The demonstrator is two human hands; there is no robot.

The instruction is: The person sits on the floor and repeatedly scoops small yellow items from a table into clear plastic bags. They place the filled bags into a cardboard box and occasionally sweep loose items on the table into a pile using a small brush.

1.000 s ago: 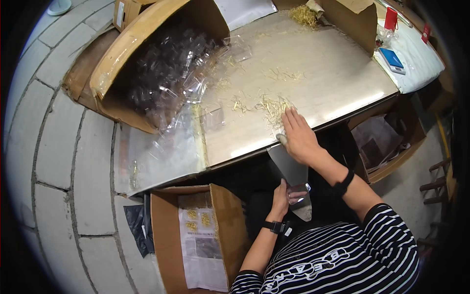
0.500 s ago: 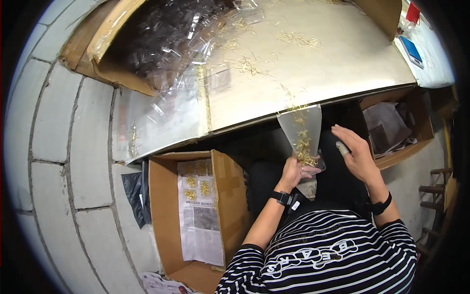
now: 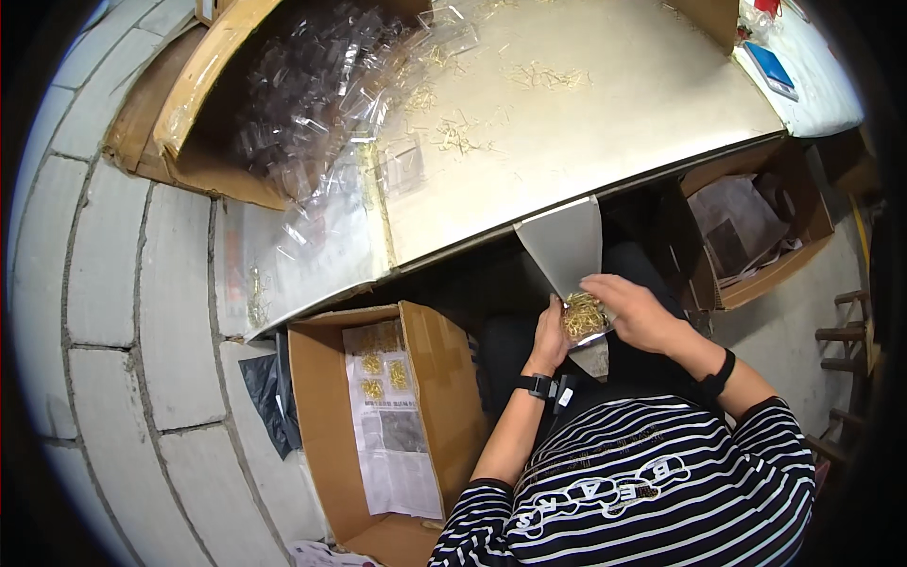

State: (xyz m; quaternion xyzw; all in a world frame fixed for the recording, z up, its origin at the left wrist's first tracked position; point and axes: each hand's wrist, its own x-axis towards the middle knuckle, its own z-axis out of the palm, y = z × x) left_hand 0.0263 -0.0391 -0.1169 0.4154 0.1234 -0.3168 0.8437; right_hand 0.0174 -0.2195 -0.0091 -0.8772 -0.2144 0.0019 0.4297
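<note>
Below the table's front edge, a small clear plastic box (image 3: 593, 338) heaped with thin gold-coloured metal pieces (image 3: 582, 314) is held in my left hand (image 3: 550, 338), whose fingers wrap its left side and are partly hidden. My right hand (image 3: 639, 314) lies along the box's upper right side, fingers stretched out over the edge of the heap; no grip on anything shows. A pale chute (image 3: 567, 241) slopes from the table edge down to the box, its surface now bare of gold pieces.
On the table (image 3: 661, 104) lie scattered gold pieces (image 3: 463, 134) and a pile of clear plastic boxes (image 3: 321, 104). A cardboard carton (image 3: 439, 406) at left holds filled boxes on paper; another carton (image 3: 789, 255) stands right. A blue scale (image 3: 770, 68) sits far right.
The gold pieces on the chute have gone down into the clear plastic box. My right hand has moved left and down, from beside the chute to the box.
</note>
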